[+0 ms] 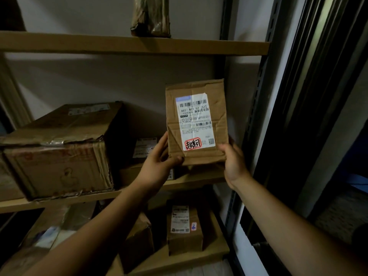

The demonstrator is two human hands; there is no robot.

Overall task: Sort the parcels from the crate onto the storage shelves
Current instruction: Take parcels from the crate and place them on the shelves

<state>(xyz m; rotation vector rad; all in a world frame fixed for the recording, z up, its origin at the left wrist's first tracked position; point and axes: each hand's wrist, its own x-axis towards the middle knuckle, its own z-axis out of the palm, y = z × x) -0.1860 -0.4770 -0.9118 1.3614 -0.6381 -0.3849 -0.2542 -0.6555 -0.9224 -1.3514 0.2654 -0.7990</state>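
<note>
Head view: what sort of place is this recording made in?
Likely a parcel storeroom or pickup point: wooden shelves carry taped cardboard boxes with shipping labels, and the left hand and right hand hold up a barcode-labelled parcel.

We find the scene dim and underlit. The brightest patch is the white label [195,124] on the parcel [218,108], sharp enough to read. The upper shelf [119,45] throws a broad soft shadow down the far wall [99,80]. The near left corner sinks into murk, and the right upright [256,108] bows with wide-angle distortion
</note>
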